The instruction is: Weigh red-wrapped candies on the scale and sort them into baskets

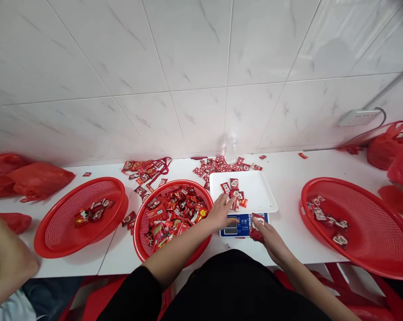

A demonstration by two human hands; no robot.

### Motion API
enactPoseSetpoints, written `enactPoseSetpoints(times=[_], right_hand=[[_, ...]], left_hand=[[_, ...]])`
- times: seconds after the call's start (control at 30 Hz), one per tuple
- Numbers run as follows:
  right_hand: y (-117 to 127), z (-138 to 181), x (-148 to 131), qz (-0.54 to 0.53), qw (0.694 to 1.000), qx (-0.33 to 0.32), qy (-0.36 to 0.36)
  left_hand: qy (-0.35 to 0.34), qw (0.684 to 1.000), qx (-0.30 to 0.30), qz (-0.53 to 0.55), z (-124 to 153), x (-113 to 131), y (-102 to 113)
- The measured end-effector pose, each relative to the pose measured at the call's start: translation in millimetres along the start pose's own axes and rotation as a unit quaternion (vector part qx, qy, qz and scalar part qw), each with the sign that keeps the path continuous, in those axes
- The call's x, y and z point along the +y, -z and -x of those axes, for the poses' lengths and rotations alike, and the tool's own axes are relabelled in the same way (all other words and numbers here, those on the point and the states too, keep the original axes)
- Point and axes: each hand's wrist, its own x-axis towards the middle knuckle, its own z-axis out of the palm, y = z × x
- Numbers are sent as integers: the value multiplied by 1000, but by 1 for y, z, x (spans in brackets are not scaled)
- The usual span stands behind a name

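My left hand point(220, 213) reaches over the near left edge of the white scale tray point(259, 189), fingers spread and thumb apart. Its fingertips are at a few small red wrapped snack packets point(234, 183); whether they touch them I cannot tell. In my right hand point(271, 238) is a red snack packet point(256, 223) with a pale printed mark, pinched in front of the tray. Beneath it shows the blue panel of the digital scale point(243, 227), partly covered by both hands. Left of the scale, my left forearm crosses a round red basket point(138, 232) full of mixed red packets.
Red baskets with a few packets stand at left point(54, 214) and right point(382, 232). Loose packets point(218, 165) and a clear plastic bottle point(231, 149) lie and stand by the tiled wall. Red bags point(42, 178) sit far left. Another person's arm point(10, 254) shows at left.
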Motion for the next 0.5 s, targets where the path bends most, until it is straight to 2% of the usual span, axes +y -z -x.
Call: enactPoseSetpoints(times=[0.1,0.17,0.27,0.4,0.5], right_hand=[[5,4,5,7,1000,12,-27],[5,4,7,11,999,18,-31],[4,-1,10,18,999,28,-31],[7,-10,16,12,999,35,-34],[12,-15,21,10,998,44,-43]], left_hand=[[9,994,-66,-88,-31,-15,-4],[16,989,-85,-118,-50,-19,-5],[22,987,-90,-133,-73,-22,-4],[9,983,-98,-157,-89,-24,-4],[-13,982,-63,-177,-92,-26,-7]])
